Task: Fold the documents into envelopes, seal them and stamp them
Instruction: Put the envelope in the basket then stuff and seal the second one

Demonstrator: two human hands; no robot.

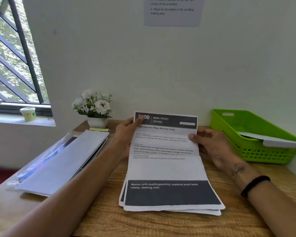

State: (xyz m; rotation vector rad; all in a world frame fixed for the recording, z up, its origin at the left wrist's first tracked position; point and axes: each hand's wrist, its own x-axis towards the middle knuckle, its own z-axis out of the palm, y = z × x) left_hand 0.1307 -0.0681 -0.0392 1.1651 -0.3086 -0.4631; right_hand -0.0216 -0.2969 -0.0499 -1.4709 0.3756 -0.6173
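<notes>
A printed document (164, 166) with dark bands at its top and bottom lies on a small stack of similar sheets (210, 212) on the wooden desk (99, 218). Its far end is lifted off the stack. My left hand (126, 132) pinches the raised top left corner, thumb on the dark header. My right hand (210, 144) grips the right edge, thumb on the printed face. A pile of white envelopes (63, 161) lies to the left, partly in clear plastic wrap.
A green plastic basket (256, 151) at the right holds a white envelope (270, 140). A potted white flower (95, 108) stands against the wall. A yellow pad (98, 129) lies behind the envelopes. A small tub (28, 113) sits on the windowsill.
</notes>
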